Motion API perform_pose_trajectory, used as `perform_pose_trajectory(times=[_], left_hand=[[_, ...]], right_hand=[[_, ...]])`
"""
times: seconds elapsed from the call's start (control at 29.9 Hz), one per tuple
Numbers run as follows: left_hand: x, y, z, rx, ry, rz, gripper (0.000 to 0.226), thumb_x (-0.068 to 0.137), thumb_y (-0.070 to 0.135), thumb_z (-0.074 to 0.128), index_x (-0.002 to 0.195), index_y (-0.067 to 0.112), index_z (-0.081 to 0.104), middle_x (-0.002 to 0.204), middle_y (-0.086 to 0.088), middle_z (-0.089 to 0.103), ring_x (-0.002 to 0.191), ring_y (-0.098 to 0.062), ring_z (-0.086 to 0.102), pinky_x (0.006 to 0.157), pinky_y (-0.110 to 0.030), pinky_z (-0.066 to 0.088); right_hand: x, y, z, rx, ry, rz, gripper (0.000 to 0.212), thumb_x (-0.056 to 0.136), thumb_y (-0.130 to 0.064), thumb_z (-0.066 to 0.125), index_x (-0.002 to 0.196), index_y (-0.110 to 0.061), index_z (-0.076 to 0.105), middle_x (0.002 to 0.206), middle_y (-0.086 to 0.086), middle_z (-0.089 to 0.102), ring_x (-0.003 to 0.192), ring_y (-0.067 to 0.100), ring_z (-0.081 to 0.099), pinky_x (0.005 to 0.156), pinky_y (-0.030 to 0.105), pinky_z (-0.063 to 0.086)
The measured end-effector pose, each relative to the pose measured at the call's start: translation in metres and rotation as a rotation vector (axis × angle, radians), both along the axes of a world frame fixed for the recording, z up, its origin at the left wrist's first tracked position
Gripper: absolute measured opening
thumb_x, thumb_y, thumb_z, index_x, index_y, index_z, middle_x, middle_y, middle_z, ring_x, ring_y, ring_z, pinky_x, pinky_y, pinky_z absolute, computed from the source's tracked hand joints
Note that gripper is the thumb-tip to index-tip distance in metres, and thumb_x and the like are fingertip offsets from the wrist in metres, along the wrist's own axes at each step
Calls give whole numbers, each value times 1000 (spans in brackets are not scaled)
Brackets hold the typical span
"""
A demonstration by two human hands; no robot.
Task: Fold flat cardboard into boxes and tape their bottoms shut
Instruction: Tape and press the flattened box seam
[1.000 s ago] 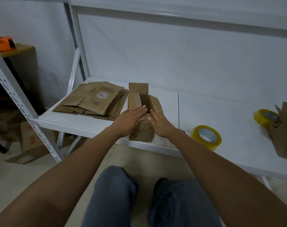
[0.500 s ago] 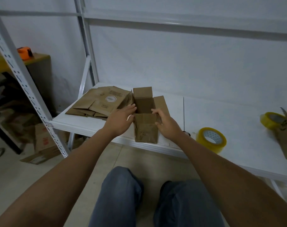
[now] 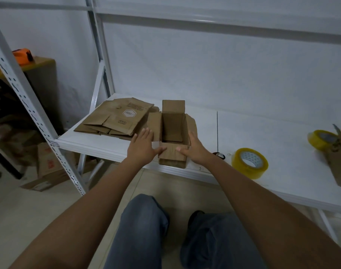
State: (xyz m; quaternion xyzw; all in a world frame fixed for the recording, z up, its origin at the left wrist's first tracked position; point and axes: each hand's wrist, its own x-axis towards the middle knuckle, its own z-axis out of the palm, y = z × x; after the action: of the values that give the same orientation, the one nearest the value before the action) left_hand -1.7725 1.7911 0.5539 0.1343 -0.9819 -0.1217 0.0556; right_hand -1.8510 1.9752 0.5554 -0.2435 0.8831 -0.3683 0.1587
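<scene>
A small brown cardboard box (image 3: 172,155) stands upright near the front edge of the white shelf (image 3: 263,133), its top flaps spread open and its inside empty. My left hand (image 3: 142,147) lies flat against the box's left side, fingers straight, thumb on the near flap. My right hand (image 3: 194,147) lies against the right side, thumb on the same near flap. A stack of flat cardboard blanks (image 3: 117,118) lies to the left of the box. A roll of clear yellowish tape (image 3: 250,163) sits to the right of my right hand.
A second yellow tape roll (image 3: 322,138) and another cardboard piece (image 3: 340,152) are at the far right. A white perforated rack post (image 3: 29,105) stands left. Boxes (image 3: 49,166) lie on the floor under the shelf. My knees are below the shelf edge.
The box's top flaps, pressed down a second ago, now stand spread open. Both hands have moved from the top of the box to its two sides.
</scene>
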Motion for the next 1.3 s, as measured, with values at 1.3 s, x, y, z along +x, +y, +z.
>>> perform_pose_trajectory(times=[1.3], left_hand=[[-186, 335, 28, 471, 91, -671, 57, 96, 34, 52, 147, 19, 32, 153, -3, 34, 140, -21, 32, 112, -40, 32]], right_hand=[[-97, 321, 30, -247, 220, -1102, 41, 103, -24, 33, 142, -25, 42, 136, 8, 53, 120, 28, 51, 96, 37, 40]])
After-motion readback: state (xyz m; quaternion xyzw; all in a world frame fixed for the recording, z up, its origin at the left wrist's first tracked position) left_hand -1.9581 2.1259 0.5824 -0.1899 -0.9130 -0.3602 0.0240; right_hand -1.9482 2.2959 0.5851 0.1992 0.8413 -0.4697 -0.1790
